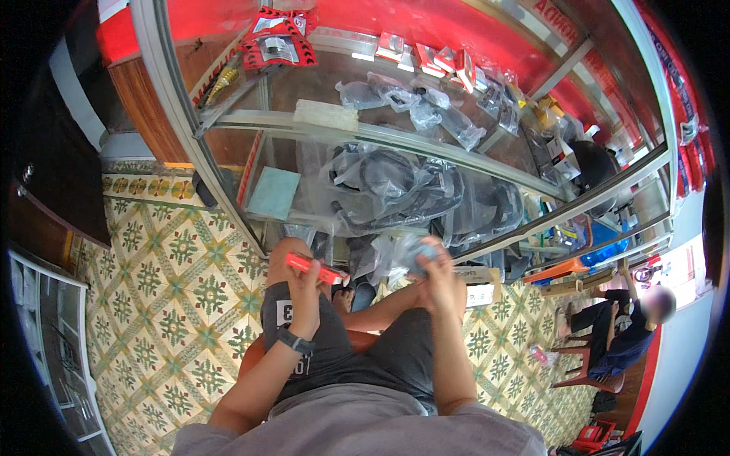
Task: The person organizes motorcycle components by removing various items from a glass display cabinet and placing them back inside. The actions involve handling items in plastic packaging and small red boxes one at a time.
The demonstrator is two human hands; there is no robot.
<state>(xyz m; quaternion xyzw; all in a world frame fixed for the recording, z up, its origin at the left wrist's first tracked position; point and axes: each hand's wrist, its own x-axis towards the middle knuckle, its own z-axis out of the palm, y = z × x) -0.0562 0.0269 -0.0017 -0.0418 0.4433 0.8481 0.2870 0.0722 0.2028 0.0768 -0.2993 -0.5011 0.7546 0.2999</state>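
My left hand grips a small red-and-white cardboard box above my left knee. In my right hand, near my right knee, is a blue-grey cloth, blurred, so its exact kind is hard to tell. Beside that hand, a clear plastic bag lies at the front of the glass display case. On the case's lower shelf, plastic-wrapped black parts rest directly before me.
Red-and-white boxes and bagged parts stand on the upper shelf. A light-blue booklet lies at the lower left. White cartons sit by my right knee. At right, a person sits on a chair.
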